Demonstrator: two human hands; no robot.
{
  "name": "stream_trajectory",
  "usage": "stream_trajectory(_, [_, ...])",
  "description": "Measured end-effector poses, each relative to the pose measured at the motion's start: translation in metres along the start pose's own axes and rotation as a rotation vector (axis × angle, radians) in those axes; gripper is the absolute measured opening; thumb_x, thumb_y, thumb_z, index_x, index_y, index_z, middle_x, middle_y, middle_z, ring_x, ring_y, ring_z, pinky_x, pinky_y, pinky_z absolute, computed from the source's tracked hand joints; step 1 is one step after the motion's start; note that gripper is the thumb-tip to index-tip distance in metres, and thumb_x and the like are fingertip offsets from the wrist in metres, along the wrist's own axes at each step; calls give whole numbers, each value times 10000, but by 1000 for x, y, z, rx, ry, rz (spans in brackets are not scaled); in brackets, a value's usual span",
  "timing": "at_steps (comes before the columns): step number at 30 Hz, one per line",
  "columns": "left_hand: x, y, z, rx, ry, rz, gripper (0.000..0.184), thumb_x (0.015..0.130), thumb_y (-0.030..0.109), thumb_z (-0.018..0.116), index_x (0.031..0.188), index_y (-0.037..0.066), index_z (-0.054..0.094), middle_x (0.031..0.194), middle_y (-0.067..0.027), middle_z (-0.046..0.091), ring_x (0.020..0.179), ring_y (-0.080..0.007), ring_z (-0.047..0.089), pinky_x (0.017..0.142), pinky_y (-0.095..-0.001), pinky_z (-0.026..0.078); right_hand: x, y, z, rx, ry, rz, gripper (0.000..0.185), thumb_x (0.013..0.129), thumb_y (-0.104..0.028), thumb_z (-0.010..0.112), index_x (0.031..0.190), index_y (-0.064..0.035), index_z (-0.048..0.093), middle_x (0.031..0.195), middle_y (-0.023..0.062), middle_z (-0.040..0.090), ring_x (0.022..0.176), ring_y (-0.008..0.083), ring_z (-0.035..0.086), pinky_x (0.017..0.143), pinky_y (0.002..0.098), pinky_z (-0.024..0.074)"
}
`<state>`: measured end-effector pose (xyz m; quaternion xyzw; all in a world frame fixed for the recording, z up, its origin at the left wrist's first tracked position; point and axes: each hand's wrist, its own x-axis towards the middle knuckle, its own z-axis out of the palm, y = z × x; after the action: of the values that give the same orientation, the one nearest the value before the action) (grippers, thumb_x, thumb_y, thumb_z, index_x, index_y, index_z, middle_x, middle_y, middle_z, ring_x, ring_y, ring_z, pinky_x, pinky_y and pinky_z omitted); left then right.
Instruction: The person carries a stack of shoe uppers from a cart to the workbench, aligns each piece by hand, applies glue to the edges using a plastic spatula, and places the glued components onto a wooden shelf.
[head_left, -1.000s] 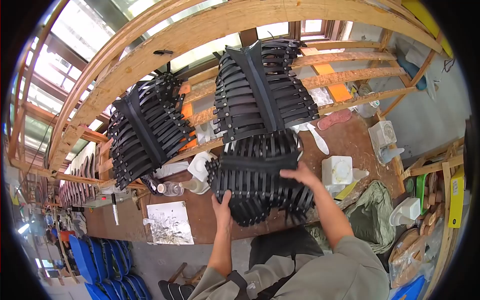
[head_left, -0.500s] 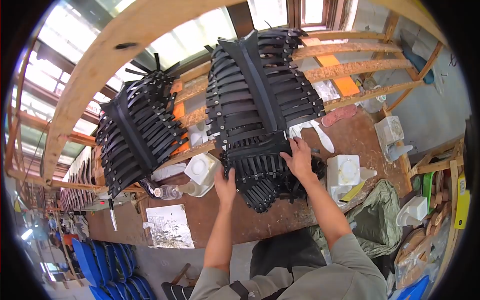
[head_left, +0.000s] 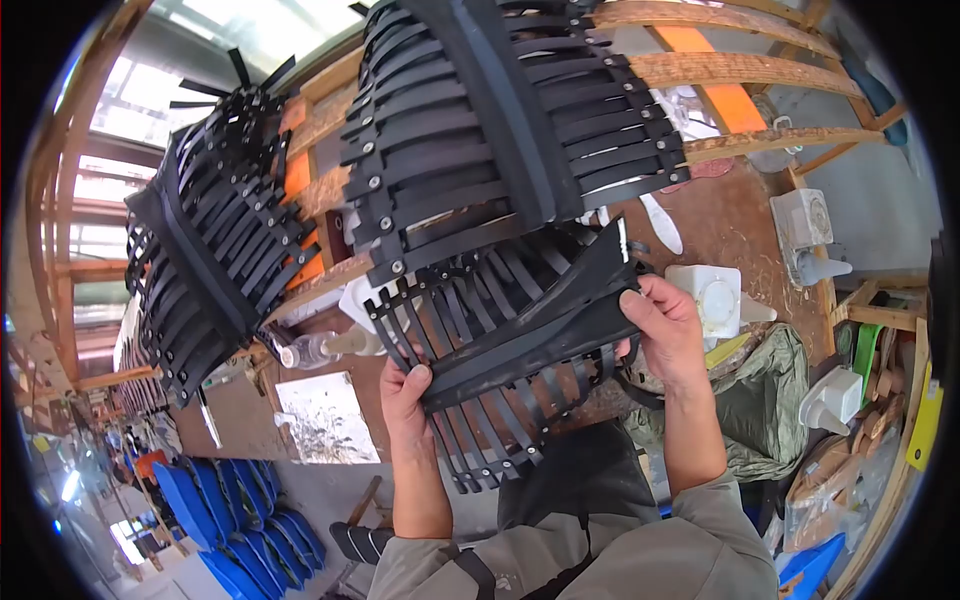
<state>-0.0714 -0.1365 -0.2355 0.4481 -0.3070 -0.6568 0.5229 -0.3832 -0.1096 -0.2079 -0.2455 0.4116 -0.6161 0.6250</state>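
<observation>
- Black strapped piece (head_left: 530, 345) is held up between the person's two hands, over the near edge of the brown tabletop (head_left: 740, 235) and in front of the body; its solid band slants, the right end higher than the left.
- Left hand (head_left: 407, 402) is clamped on the band's left end, thumb pressed on the face towards the person.
- Right hand (head_left: 664, 330) grips the other end, thumb likewise on the near face, fingers partly hidden behind; the two hands are well apart.
- Narrow straps run out from both sides of the band; those on the lower side hang down, with metal rivets at their ends.
- Larger strapped bundle (head_left: 520, 120) lies over the wooden slats (head_left: 750, 72) just beyond the held piece; whether the two touch, I cannot tell.
- Second bundle (head_left: 205, 265), also black and riveted, rests on the slats farther left.
- Clear bottle (head_left: 308, 350) and printed sheet (head_left: 325, 415) are to the left of the left hand.
- White container (head_left: 708, 300) stands just right of the right hand, with crumpled green bag (head_left: 765, 405) nearer the person.
</observation>
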Motion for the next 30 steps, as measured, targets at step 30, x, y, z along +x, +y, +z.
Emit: stream_trajectory(30, [54,-139,-41,577,330,16,107,863,87,680,903,11,617,906,-20,616,825,-103,558,774,-228,439,61,97,-15,-1407,351,-673,234,734,-146,708,896,-10,607,1090,152,560,947,336,548,875,438,420])
